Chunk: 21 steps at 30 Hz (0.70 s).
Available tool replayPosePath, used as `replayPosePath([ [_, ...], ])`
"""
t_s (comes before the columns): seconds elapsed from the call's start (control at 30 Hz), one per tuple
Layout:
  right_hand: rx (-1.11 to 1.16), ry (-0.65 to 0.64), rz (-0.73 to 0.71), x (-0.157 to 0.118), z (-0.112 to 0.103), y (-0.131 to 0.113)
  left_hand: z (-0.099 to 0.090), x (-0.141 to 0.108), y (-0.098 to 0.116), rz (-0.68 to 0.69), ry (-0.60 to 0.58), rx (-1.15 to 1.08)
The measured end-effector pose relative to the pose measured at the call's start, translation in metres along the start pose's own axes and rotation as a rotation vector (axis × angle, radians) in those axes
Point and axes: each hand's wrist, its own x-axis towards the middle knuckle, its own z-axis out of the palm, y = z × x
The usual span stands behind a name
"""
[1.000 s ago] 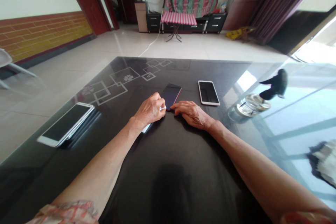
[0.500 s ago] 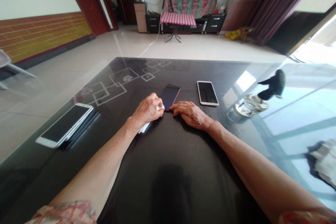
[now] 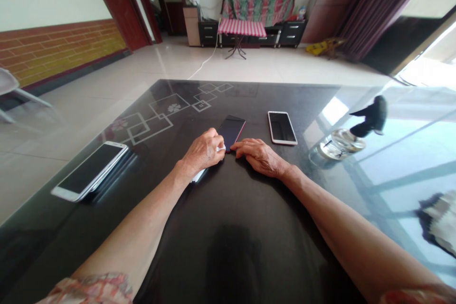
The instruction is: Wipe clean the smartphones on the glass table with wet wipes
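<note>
Ahead, dark tabletop (image 3: 278, 242) runs beyond the red-edged phone (image 3: 232, 129) to its own far edge; well right of the phone stands a spray bottle (image 3: 338, 144) of clear liquid. The phone lies flat, long axis pointing away, slanting right. Left hand (image 3: 204, 150) grips a white cloth (image 3: 197, 176) at its near-left corner; right hand (image 3: 262, 156), fingers loosely extended, meets its near-right edge.

Left hand (image 3: 205, 148): gripping white cloth (image 3: 198, 176) by red-edged phone (image 3: 231, 129)
Right hand (image 3: 260, 156): at phone's edge
Spray bottle (image 3: 342, 143): on desk (image 3: 185, 237)
</note>
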Motion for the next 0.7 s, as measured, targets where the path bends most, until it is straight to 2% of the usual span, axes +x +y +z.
replayPosePath([
  [0.17, 0.008, 0.014, -0.008, -0.001, 0.001, 0.001, -0.002, 0.001, -0.018, -0.056, 0.067, -0.005],
  [0.3, 0.065, 0.117, -0.012, 0.000, 0.004, 0.003, -0.008, -0.001, -0.039, -0.194, 0.159, 0.075],
  [0.4, 0.076, 0.165, 0.018, 0.001, 0.004, 0.002, -0.010, -0.004, -0.049, -0.250, 0.172, 0.129],
  [0.6, 0.058, 0.183, 0.091, 0.000, 0.006, 0.003, -0.009, -0.007, -0.054, -0.209, 0.195, 0.242],
  [0.7, 0.067, 0.188, 0.117, 0.000, 0.007, 0.004, -0.009, -0.007, -0.054, -0.183, 0.140, 0.213],
])
